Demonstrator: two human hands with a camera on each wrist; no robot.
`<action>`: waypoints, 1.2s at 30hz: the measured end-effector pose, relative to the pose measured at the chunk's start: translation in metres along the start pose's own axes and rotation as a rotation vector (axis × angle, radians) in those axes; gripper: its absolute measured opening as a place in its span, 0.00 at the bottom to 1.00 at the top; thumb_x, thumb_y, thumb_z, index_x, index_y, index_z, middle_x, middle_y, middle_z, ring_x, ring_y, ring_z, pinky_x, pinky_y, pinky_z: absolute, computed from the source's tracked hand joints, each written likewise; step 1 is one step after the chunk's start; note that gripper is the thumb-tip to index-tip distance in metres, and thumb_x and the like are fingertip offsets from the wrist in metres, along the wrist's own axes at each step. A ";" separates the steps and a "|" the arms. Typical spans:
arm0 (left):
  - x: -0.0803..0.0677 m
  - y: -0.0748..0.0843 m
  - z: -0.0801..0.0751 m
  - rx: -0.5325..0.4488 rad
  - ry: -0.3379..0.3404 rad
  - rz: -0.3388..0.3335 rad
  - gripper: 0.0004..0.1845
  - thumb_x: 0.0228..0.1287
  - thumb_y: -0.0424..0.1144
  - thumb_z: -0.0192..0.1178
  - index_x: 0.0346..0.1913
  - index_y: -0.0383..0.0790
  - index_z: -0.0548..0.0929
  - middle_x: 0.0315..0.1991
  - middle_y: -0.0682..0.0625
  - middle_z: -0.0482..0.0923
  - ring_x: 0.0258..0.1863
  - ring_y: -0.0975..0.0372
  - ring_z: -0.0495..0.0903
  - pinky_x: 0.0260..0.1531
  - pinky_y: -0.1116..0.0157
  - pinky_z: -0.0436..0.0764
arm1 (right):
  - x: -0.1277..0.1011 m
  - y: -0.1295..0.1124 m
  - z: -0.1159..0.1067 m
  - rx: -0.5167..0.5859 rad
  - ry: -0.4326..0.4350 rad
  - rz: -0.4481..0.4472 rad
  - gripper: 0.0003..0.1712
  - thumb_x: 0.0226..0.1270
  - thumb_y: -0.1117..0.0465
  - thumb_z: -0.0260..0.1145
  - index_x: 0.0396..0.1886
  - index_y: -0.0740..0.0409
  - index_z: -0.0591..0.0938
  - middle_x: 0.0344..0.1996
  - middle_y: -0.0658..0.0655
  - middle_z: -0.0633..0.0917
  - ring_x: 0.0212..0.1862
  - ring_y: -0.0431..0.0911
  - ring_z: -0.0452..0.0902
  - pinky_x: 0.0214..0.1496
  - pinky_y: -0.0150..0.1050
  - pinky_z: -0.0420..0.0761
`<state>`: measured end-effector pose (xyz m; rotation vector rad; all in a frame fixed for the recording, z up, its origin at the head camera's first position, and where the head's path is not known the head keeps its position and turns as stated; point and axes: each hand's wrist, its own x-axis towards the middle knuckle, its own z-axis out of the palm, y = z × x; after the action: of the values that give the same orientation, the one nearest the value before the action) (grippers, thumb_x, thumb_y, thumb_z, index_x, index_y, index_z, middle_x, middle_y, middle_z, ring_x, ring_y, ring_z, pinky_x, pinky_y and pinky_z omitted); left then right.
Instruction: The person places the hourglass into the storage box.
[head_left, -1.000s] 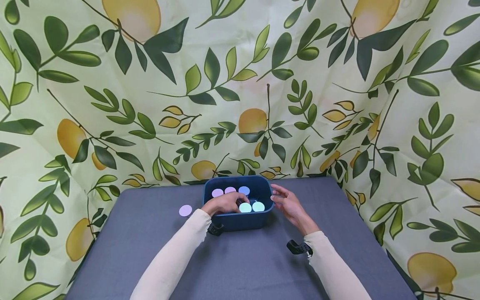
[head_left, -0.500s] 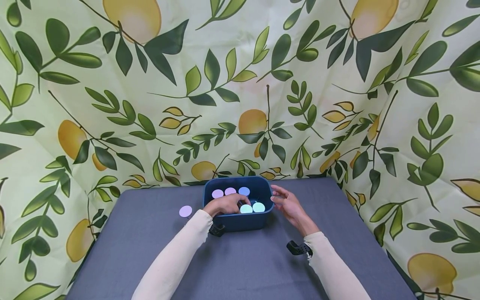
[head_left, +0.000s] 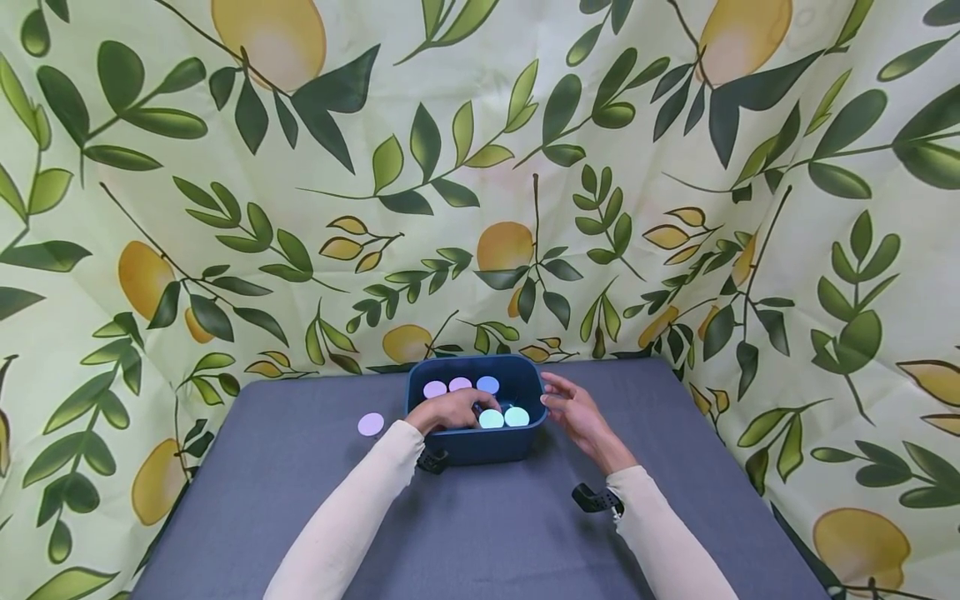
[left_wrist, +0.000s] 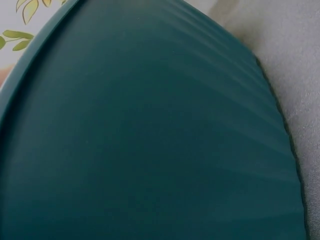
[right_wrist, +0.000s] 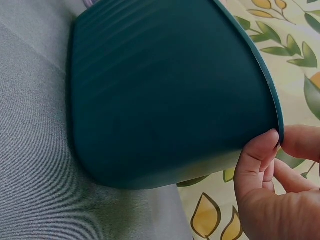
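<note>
A dark blue bin (head_left: 472,450) stands toward the back of the table, with several pale round-topped things inside. My left hand (head_left: 453,407) reaches over its front left rim, with bent fingers down inside. Its thumb and index finger lie close around a mint round top (head_left: 491,418); I cannot tell whether they grip it. Beside that is a second mint round top (head_left: 516,416). At the bin's right end, my right hand (head_left: 576,411) pinches the rim between thumb and index finger, plain in the right wrist view. The left wrist view shows mostly the bin's outer wall (left_wrist: 150,125).
Pink round tops (head_left: 461,383) and a blue one (head_left: 487,385) line the bin's back. A lilac round-topped piece (head_left: 371,424) stands on the grey cloth (head_left: 300,467) left of the bin. A lemon-print cloth wall (head_left: 480,167) rises behind and at both sides.
Almost nothing differs. Both hands stay where they were at the bin, and the whole view has shifted slightly downward.
</note>
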<state>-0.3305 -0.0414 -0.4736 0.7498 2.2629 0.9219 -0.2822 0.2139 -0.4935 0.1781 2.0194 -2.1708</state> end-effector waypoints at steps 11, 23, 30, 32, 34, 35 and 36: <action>0.000 0.000 0.001 0.020 0.013 0.031 0.19 0.60 0.25 0.62 0.52 0.45 0.82 0.49 0.48 0.78 0.46 0.58 0.73 0.53 0.59 0.75 | -0.002 -0.001 0.003 0.002 0.001 -0.004 0.30 0.72 0.68 0.57 0.72 0.53 0.67 0.53 0.57 0.70 0.48 0.45 0.68 0.44 0.31 0.76; -0.011 -0.002 -0.005 -0.086 0.044 0.080 0.21 0.59 0.27 0.65 0.57 0.38 0.78 0.55 0.42 0.78 0.52 0.53 0.81 0.57 0.57 0.79 | -0.002 -0.001 0.002 0.017 0.013 -0.007 0.29 0.71 0.68 0.58 0.71 0.53 0.68 0.50 0.53 0.70 0.48 0.45 0.69 0.44 0.31 0.77; -0.021 -0.004 -0.010 -0.175 0.112 0.144 0.25 0.58 0.27 0.67 0.59 0.30 0.75 0.57 0.36 0.77 0.56 0.48 0.81 0.55 0.57 0.81 | -0.003 0.000 0.002 0.010 0.004 -0.012 0.29 0.71 0.68 0.58 0.71 0.54 0.68 0.49 0.53 0.70 0.47 0.45 0.69 0.46 0.33 0.77; -0.025 -0.004 -0.013 -0.169 0.139 0.142 0.25 0.59 0.29 0.68 0.59 0.31 0.75 0.57 0.37 0.77 0.56 0.48 0.81 0.55 0.57 0.81 | -0.003 -0.001 0.002 0.007 0.002 -0.014 0.29 0.71 0.68 0.58 0.72 0.54 0.68 0.49 0.53 0.71 0.47 0.44 0.69 0.46 0.33 0.77; -0.029 -0.004 -0.015 -0.161 0.165 0.139 0.25 0.59 0.31 0.67 0.59 0.32 0.75 0.58 0.37 0.77 0.57 0.48 0.81 0.56 0.56 0.80 | -0.004 -0.001 0.002 0.009 0.001 -0.015 0.29 0.72 0.67 0.58 0.72 0.54 0.68 0.49 0.53 0.71 0.46 0.44 0.70 0.45 0.33 0.77; -0.031 -0.004 -0.016 -0.156 0.178 0.139 0.25 0.59 0.31 0.68 0.59 0.32 0.75 0.58 0.36 0.77 0.57 0.48 0.81 0.56 0.55 0.80 | -0.004 -0.001 0.002 0.012 0.001 -0.016 0.29 0.72 0.68 0.58 0.72 0.54 0.68 0.49 0.53 0.71 0.46 0.44 0.70 0.44 0.32 0.77; -0.033 -0.004 -0.018 -0.148 0.192 0.141 0.24 0.60 0.31 0.67 0.59 0.32 0.76 0.58 0.36 0.77 0.57 0.48 0.81 0.56 0.55 0.80 | -0.004 -0.002 0.002 0.016 0.000 -0.016 0.29 0.72 0.68 0.58 0.72 0.54 0.68 0.49 0.53 0.71 0.45 0.43 0.70 0.43 0.31 0.77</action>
<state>-0.3211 -0.0735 -0.4562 0.7913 2.2957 1.2617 -0.2787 0.2121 -0.4909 0.1649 2.0115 -2.1966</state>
